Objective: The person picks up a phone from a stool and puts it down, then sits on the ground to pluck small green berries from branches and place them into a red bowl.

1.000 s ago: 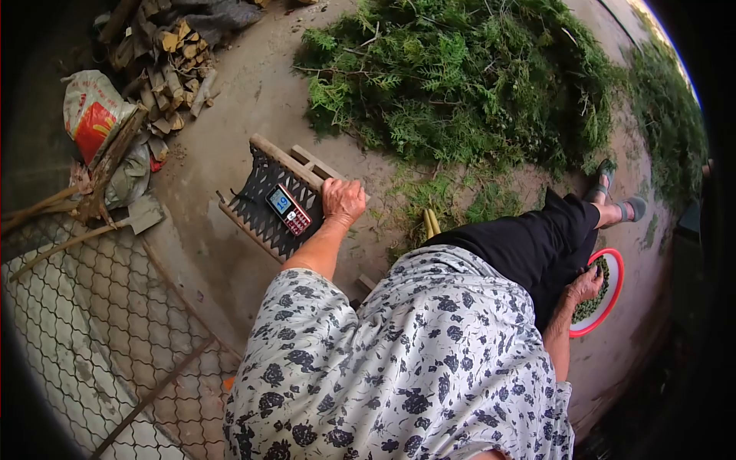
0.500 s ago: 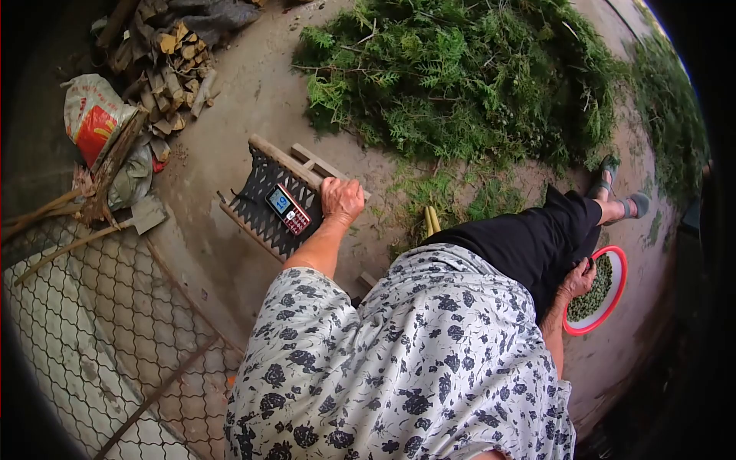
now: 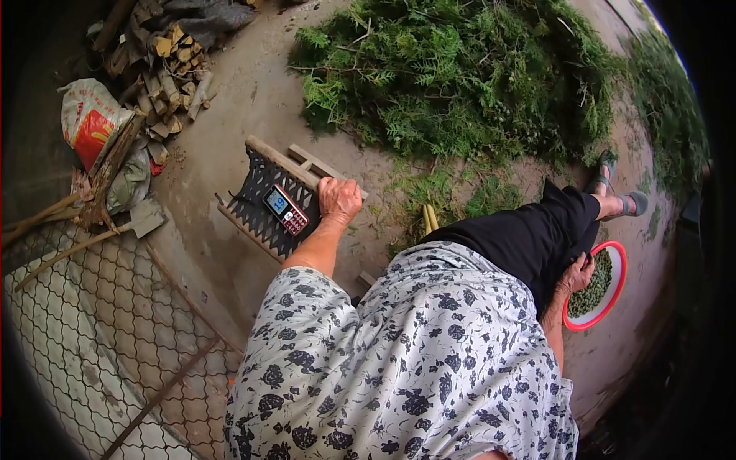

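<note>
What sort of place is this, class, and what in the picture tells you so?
Probably a rural yard or work area outdoors: a stack of split firewood lies on bare ground, a big heap of cut branches spreads nearby, and a shovel lies by the wire mesh.

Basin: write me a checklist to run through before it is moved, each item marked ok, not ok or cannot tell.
1. Right hand at the basin: ok, beside its near edge.
2. Firm grip on the rim: cannot tell, the fingers' hold is unclear.
3. Green pieces inside the rim: ok.
4. Left hand free to help: not ok, it is on the stool.
5. Support under the basin: cannot tell, hidden.
</note>
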The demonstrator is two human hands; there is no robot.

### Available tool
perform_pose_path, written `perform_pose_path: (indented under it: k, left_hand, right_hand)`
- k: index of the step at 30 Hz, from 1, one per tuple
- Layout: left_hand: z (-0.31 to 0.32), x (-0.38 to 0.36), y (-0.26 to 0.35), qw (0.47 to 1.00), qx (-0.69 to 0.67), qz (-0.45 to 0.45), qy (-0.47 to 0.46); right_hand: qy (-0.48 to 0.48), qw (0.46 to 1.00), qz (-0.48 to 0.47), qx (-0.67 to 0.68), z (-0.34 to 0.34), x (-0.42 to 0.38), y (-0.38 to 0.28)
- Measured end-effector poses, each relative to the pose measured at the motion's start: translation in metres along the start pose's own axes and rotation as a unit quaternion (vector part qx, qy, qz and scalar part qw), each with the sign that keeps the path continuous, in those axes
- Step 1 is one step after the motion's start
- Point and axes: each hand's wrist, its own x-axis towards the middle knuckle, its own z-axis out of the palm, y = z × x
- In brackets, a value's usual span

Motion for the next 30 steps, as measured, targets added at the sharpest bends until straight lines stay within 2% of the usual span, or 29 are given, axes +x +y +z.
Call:
perform_pose_path:
  k: [6, 16, 22, 28, 30]
  left_hand:
    - [0.001, -0.001, 0.000, 1.000, 0.003, 0.003, 0.007]
    - [-0.001, 0.003, 0.003, 1.000, 0.008, 0.000, 0.002]
    - [0.002, 0.003, 0.002, 1.000, 0.012, 0.001, 0.001]
    - [-0.001, 0.001, -0.005, 1.000, 0.008, 0.002, 0.007]
    - [-0.002, 0.001, -0.004, 1.000, 0.009, 0.002, 0.001]
  right_hand:
    - [-0.026, 0.998, 0.048, 0.019, -0.002, 0.002, 0.015]
    - [-0.016, 1.000, 0.022, 0.011, 0.002, 0.002, 0.005]
    - [-0.029, 0.998, 0.056, 0.027, 0.005, 0.001, 0.009]
    - [-0.015, 1.000, 0.018, -0.006, 0.003, -0.005, 0.000]
    - [-0.023, 0.997, 0.059, 0.045, 0.004, -0.006, 0.001]
